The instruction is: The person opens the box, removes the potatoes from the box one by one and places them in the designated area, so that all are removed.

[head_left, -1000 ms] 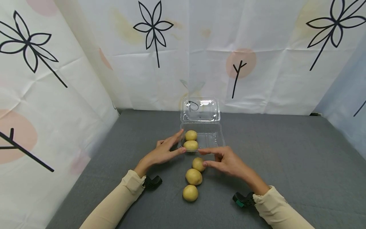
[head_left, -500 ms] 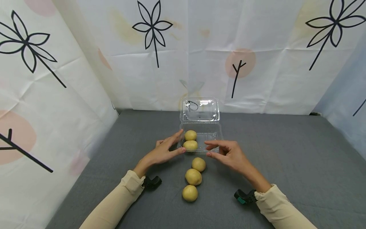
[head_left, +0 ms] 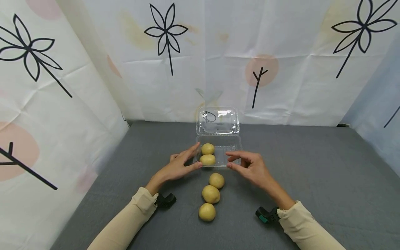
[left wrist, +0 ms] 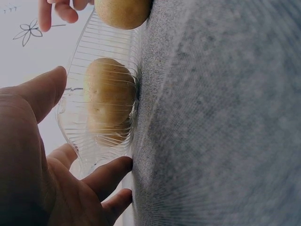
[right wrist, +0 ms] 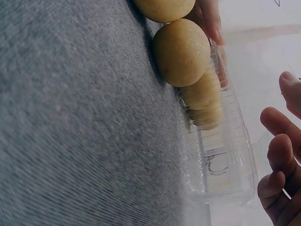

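An open clear plastic clamshell box (head_left: 229, 149) stands at the back of the table, its lid (head_left: 218, 121) raised. Inside, along its left side, sit two potatoes: a rear potato (head_left: 207, 149) and a front potato (head_left: 207, 160). My left hand (head_left: 178, 167) lies against the box's left side with fingers spread, the thumb near the front left corner. Over the box's front right corner hovers my right hand (head_left: 252, 169), its fingers loosely bent with nothing between them. Three loose potatoes lie in front of the box: a near one (head_left: 207, 212), a middle one (head_left: 210, 194) and a far one (head_left: 216, 181).
Grey cloth (head_left: 312, 173) covers the table. A white curtain (head_left: 125, 86) with dark leaf drawings hangs behind the box and along the left side. Each wrist wears a black device, such as the one on the right (head_left: 267, 214).
My right hand has moved away from the far loose potato, back and slightly right, to above the box's front right corner. The left hand and the potatoes have stayed in place.
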{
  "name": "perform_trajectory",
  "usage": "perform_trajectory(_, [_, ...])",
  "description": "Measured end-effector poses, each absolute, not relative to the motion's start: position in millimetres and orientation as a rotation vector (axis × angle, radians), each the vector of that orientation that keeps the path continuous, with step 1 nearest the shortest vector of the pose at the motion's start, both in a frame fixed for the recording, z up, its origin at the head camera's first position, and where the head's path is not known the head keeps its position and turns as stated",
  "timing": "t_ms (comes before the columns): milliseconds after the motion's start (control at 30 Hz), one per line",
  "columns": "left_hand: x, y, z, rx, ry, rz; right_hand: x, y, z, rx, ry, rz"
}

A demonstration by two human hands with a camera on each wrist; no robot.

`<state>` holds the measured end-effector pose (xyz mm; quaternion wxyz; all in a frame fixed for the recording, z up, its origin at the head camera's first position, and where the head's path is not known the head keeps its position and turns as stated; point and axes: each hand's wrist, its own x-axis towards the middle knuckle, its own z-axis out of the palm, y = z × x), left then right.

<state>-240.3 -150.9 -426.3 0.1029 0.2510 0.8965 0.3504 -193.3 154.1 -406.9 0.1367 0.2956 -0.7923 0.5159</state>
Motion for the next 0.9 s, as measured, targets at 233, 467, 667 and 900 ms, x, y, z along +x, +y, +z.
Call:
perform_trajectory(233, [-240,-151,-428,0.74,2.647,1.033,-198,156,-401,0.824,-2.324,1.427])
perform_trajectory(467, [-239,-150,-426,0.726,2.66,1.019,-206,153,-396,0.821,-2.371,1.331])
perform_trajectory(667, [-239,-150,-426,0.72,2.653,1.011,-214,149,-395,0.854,-2.427,1.281])
perform_trajectory(900, [-241,-151,-426,0.738,2.651,1.018,-220,147,-391,0.887,-2.518,1.324])
